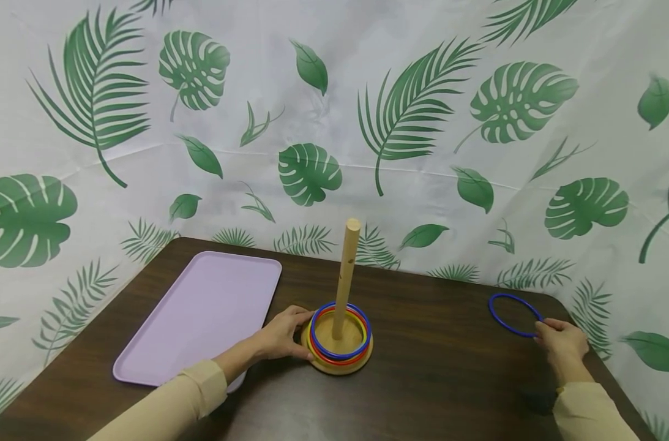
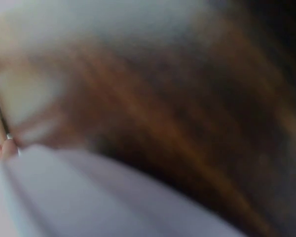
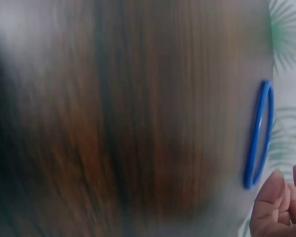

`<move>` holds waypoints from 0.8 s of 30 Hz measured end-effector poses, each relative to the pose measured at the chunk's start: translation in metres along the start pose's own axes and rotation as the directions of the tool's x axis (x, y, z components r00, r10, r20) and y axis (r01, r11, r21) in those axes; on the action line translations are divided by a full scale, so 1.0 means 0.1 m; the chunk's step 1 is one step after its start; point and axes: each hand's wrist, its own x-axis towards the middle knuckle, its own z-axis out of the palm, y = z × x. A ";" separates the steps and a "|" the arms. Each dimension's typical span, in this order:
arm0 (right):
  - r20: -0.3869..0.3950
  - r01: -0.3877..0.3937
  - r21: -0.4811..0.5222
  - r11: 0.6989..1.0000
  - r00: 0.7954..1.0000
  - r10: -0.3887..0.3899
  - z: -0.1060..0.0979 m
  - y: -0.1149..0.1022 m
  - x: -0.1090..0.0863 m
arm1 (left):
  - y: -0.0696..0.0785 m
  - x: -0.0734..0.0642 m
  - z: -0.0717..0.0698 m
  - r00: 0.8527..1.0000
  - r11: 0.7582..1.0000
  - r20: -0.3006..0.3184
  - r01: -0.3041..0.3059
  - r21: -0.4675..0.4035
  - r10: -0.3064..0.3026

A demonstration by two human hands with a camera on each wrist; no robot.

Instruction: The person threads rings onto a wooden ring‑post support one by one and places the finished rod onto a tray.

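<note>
A wooden ring stand has an upright peg [image 1: 346,269] on a round base [image 1: 341,370]. Blue, red and yellow rings lie stacked round the peg's foot, the blue ring [image 1: 334,356] uppermost. From the left side my left hand [image 1: 281,334] grips the base, thumb in front and fingers behind. Over the table's right part, my right hand [image 1: 562,343] pinches another blue ring [image 1: 505,294] by its near right edge. In the right wrist view that ring [image 3: 254,143] appears nearly edge-on beside the fingertips. Only a few fingertips and the sleeve [image 2: 79,192] show in the blurred left wrist view.
A pale purple tray [image 1: 213,306] lies on the left of the dark wooden table [image 1: 422,380], partly behind the left forearm. A white cloth with green leaves [image 1: 309,174] hangs along the table's back and sides.
</note>
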 end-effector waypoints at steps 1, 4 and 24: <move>0.003 0.006 -0.007 1.000 1.000 -0.006 -0.02 0.01 0.01 | 0.00 0.00 0.00 1.000 1.000 0.000 0.000 0.002 0.000; 0.020 0.021 -0.059 0.998 1.000 -0.020 -0.05 0.02 0.04 | 0.01 0.00 0.00 1.000 1.000 0.000 0.004 0.005 -0.004; -0.079 0.003 -0.408 0.913 0.996 -0.038 0.00 0.09 0.15 | 0.01 0.01 0.01 1.000 1.000 0.008 0.013 -0.027 -0.013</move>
